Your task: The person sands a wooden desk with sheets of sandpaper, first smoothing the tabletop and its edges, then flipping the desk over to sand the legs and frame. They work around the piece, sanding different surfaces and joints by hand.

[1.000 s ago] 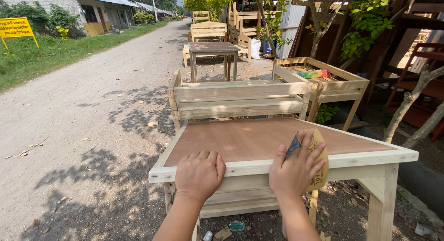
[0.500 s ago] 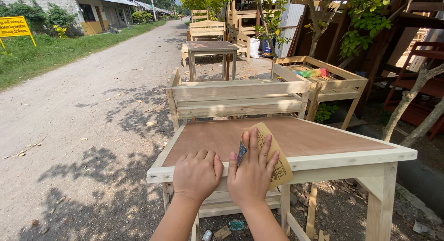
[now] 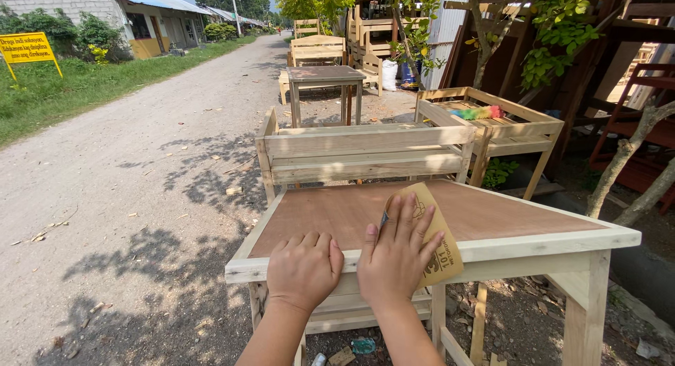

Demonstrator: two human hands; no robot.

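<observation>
A bare-wood table with a reddish-brown plywood top stands in front of me. My right hand lies flat on a tan sheet of sandpaper, pressing it onto the table's pale front rail. My left hand rests palm down on the same rail just to the left, fingers curled over the edge, holding nothing.
A wooden bench stands right behind the table. An unfinished crate-like frame with a colourful duster in it is at the right, a dark-topped table farther back. A gravel road runs along the left; tree trunks stand at the right.
My right hand has slid the sandpaper leftward along the table's front edge, from near the right part of the rail to beside my left hand. The left hand has stayed put.
</observation>
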